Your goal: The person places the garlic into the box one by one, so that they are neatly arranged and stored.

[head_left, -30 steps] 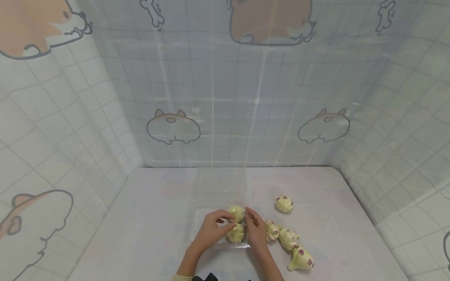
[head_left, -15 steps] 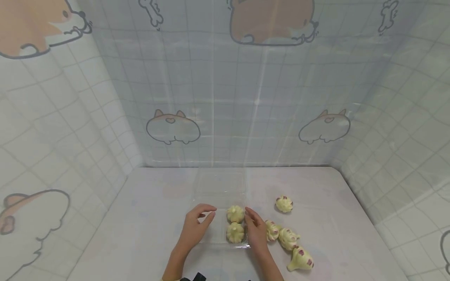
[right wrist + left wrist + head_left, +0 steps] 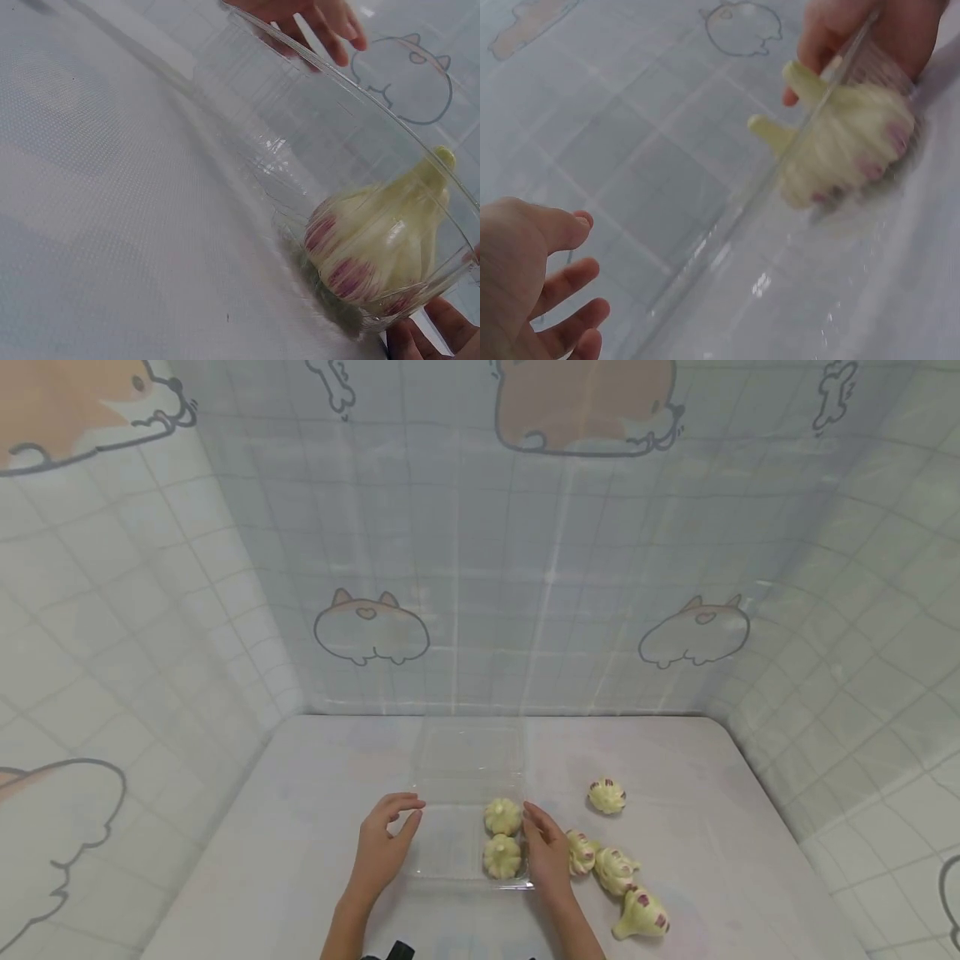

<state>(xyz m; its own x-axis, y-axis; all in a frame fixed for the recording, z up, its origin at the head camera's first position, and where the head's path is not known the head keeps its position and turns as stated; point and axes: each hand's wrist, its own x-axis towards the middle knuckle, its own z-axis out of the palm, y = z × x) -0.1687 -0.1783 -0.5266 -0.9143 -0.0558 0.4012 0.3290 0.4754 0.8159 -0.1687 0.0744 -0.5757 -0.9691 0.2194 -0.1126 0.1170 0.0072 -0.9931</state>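
Two garlic bulbs, one at the back (image 3: pixel 502 817) and one in front (image 3: pixel 502 857), stand stems up in the right half of a clear plastic box (image 3: pixel 448 872). Purple patches mark the pale garlic bulb (image 3: pixel 367 247) in the right wrist view. My left hand (image 3: pixel 384 843) hovers at the box's left edge, fingers apart and loosely bent, with nothing between thumb and fingers. My right hand (image 3: pixel 547 853) rests along the right side of the box, fingertips at its wall beside the bulbs. Part of that hand is hidden behind the wall in the left wrist view.
The box's clear lid (image 3: pixel 470 747) lies folded back behind it. To the right are more loose garlic bulbs: one at the back (image 3: pixel 607 796), and three in a row near my right hand, the front one (image 3: pixel 643 912) on its side. Patterned curtains (image 3: pixel 495 610) surround the white table.
My left hand has let go of the garlic in the box and drawn back leftward to the box's left edge. The right hand has stayed at the right wall.
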